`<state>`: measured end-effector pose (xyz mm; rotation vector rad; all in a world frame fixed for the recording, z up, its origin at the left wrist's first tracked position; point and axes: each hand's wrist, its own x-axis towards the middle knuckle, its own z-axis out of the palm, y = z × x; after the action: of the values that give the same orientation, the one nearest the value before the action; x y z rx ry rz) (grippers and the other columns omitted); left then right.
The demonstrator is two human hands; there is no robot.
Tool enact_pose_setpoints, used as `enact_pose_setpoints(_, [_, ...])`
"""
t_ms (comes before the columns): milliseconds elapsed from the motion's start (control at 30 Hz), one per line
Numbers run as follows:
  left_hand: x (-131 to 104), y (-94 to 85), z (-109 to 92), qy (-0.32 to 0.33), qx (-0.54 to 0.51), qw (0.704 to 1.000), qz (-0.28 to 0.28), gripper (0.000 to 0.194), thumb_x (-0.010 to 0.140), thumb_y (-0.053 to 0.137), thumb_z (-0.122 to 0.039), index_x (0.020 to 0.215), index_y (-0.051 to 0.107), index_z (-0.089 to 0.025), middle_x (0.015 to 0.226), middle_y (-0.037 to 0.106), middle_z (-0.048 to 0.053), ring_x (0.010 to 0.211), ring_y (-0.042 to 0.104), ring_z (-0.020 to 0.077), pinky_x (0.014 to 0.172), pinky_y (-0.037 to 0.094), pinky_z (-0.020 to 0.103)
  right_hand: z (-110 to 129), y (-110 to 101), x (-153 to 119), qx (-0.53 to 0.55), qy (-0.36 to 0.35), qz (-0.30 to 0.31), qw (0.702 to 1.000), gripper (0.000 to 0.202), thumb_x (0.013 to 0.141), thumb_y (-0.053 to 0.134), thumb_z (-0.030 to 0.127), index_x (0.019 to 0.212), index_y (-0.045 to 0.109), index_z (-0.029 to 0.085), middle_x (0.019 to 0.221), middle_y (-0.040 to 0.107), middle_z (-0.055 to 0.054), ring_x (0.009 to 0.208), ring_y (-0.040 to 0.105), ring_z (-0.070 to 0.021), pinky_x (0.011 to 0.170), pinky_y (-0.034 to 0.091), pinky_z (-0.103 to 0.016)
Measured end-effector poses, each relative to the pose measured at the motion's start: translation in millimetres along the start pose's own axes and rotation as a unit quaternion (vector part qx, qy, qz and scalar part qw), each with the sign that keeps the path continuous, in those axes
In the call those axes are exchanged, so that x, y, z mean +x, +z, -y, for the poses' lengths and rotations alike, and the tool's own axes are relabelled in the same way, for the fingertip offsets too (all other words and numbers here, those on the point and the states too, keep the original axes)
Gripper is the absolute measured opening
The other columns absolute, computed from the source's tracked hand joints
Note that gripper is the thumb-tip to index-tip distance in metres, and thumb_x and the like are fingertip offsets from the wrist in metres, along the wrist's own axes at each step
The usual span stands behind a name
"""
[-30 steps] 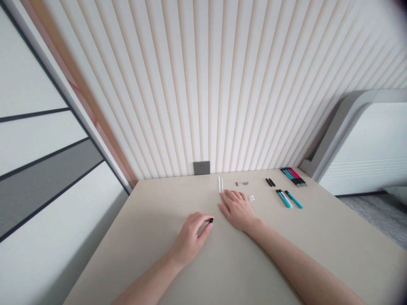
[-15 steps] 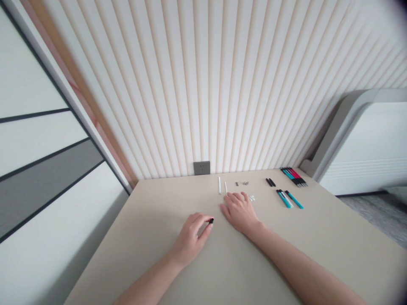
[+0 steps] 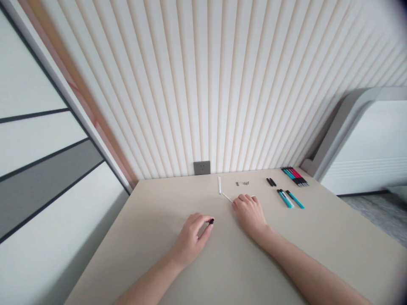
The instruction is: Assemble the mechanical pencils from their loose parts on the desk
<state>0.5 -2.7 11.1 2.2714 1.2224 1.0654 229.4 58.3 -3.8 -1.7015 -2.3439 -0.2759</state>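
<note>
My left hand [image 3: 191, 239] pinches a short black piece [image 3: 211, 221] between thumb and fingertips, above the front middle of the table. To its right, my right hand [image 3: 250, 215] is closed on one end of a thin white stick [image 3: 227, 197], which points up and left from the fingers. Two more white sticks [image 3: 219, 185] lie side by side just beyond its far tip. Small metal parts [image 3: 246, 183] and a little dark piece [image 3: 237, 184] lie behind my right hand. Small white pieces beside that hand are mostly hidden.
Toward the right of the beige table [image 3: 143, 216] lie black grips [image 3: 271, 182], teal barrels [image 3: 295, 199] with a white one [image 3: 288, 199], and a row of teal and red pens [image 3: 295, 177]. A dark socket [image 3: 202, 167] is on the ribbed wall behind.
My right hand has moved right and slightly toward me, drawing the white stick from upright to slanted and covering most of the small white pieces. My left hand has stayed put.
</note>
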Motion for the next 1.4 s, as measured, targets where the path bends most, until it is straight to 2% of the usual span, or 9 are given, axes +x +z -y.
enact_pose_setpoints(300, [1.9,-1.5,-0.7,0.003,-0.012,1.0,-0.006,0.012,0.091,0.054,-0.02,0.101,0.062,-0.022,0.099,0.067,0.006,0.097,0.063,0.0196,0.088,0.05,0.034,0.8,1.3,0.2,0.01,0.002,0.015,1.0,0.026,0.097,0.045,0.02,0.082,0.065,0.017,0.087,0.066,-0.01,0.086,0.059,-0.0247,0.073,0.034,-0.036])
enact_pose_setpoints(467, [2.3,-1.2,0.4,0.008,-0.01,1.0,-0.014,0.01,0.089,0.058,-0.016,0.096,0.06,-0.021,0.097,0.063,0.005,0.096,0.06,0.0195,0.087,0.05,0.034,5.2,-0.7,-1.1,0.11,-0.021,0.006,0.994,0.022,0.098,0.044,0.019,0.087,0.064,0.018,0.086,0.067,-0.008,0.085,0.06,-0.0231,0.076,0.041,-0.035])
enact_pose_setpoints(667, [2.6,-1.1,-0.5,0.008,-0.002,1.0,-0.025,0.008,0.088,0.058,-0.017,0.095,0.059,-0.022,0.099,0.061,0.006,0.098,0.058,0.0209,0.089,0.049,0.035,16.6,-6.3,-6.6,0.322,-0.07,-0.082,0.941,0.027,0.098,0.042,0.021,0.117,0.061,0.02,0.091,0.067,-0.008,0.086,0.061,-0.0213,0.078,0.049,-0.035])
enact_pose_setpoints(767, [2.8,-2.1,-2.2,0.004,-0.001,1.0,-0.02,0.009,0.09,0.057,-0.018,0.097,0.06,-0.022,0.101,0.06,0.007,0.099,0.057,0.0214,0.089,0.048,0.036,25.5,-15.0,-11.7,0.427,-0.054,-0.114,0.895,0.026,0.098,0.041,0.024,0.11,0.065,0.022,0.091,0.065,-0.007,0.085,0.061,-0.0199,0.077,0.05,-0.033])
enact_pose_setpoints(900, [2.6,-2.7,-4.1,-0.008,-0.019,1.0,-0.006,0.012,0.091,0.055,-0.018,0.101,0.06,-0.023,0.103,0.06,0.007,0.101,0.057,0.0213,0.091,0.048,0.035,39.9,-24.9,-21.2,0.546,0.029,-0.138,0.826,0.02,0.097,0.046,0.031,0.095,0.064,0.022,0.088,0.064,-0.004,0.082,0.059,-0.0174,0.073,0.048,-0.028])
enact_pose_setpoints(1033, [2.6,-1.6,-3.8,-0.009,-0.032,0.999,0.0,0.012,0.091,0.056,-0.018,0.101,0.062,-0.022,0.103,0.06,0.007,0.1,0.058,0.0207,0.09,0.048,0.035,49.5,-28.9,-29.1,0.613,0.041,-0.114,0.781,0.015,0.093,0.054,0.034,0.093,0.06,0.021,0.086,0.064,-0.003,0.081,0.059,-0.0162,0.074,0.048,-0.027])
enact_pose_setpoints(1167, [2.4,-0.1,-1.7,-0.007,-0.039,0.999,0.002,0.012,0.09,0.057,-0.018,0.101,0.061,-0.022,0.103,0.06,0.007,0.1,0.058,0.0204,0.09,0.048,0.035,51.3,-32.9,-31.1,0.632,0.015,-0.081,0.771,0.014,0.092,0.056,0.034,0.089,0.061,0.021,0.086,0.066,-0.003,0.083,0.061,-0.0163,0.077,0.049,-0.027])
enact_pose_setpoints(1400, [2.0,0.3,0.3,-0.005,-0.041,0.999,0.006,0.012,0.09,0.058,-0.016,0.1,0.062,-0.021,0.103,0.06,0.007,0.1,0.058,0.0201,0.09,0.048,0.035,50.3,-36.5,-31.3,0.614,0.006,-0.099,0.783,0.012,0.092,0.056,0.032,0.089,0.062,0.021,0.087,0.069,-0.003,0.085,0.064,-0.0158,0.078,0.05,-0.027])
